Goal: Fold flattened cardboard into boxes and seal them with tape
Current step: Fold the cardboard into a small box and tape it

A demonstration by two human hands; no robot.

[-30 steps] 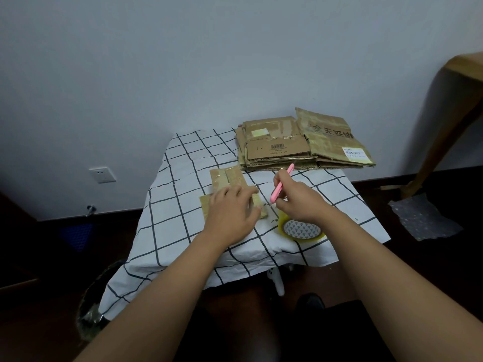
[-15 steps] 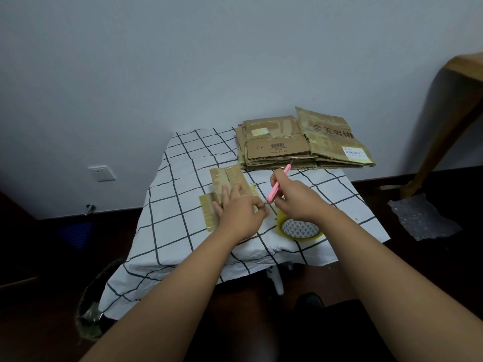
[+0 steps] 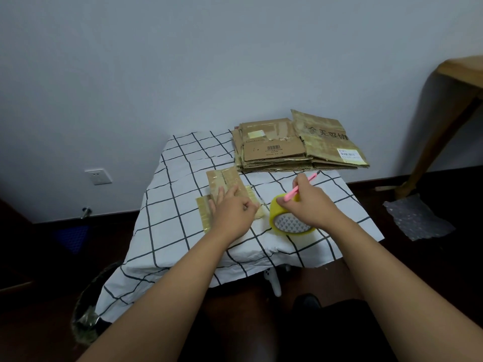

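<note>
Head view: the left hand (image 3: 234,214) rests on the small flattened brown cardboard piece (image 3: 224,188) at mid-table, its fingers seemingly pinching something unclear. The right hand (image 3: 308,205) grips a slim pink cutter (image 3: 300,187) over the yellow tape roll (image 3: 288,220). The cardboard looks light and stiff; hold its edges.

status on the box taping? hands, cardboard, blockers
Left hand flat on small taped cardboard piece. Right hand grips pink cutter, resting on yellow tape roll. Flattened cardboard stack waits at far edge. Nothing in the way.
</note>
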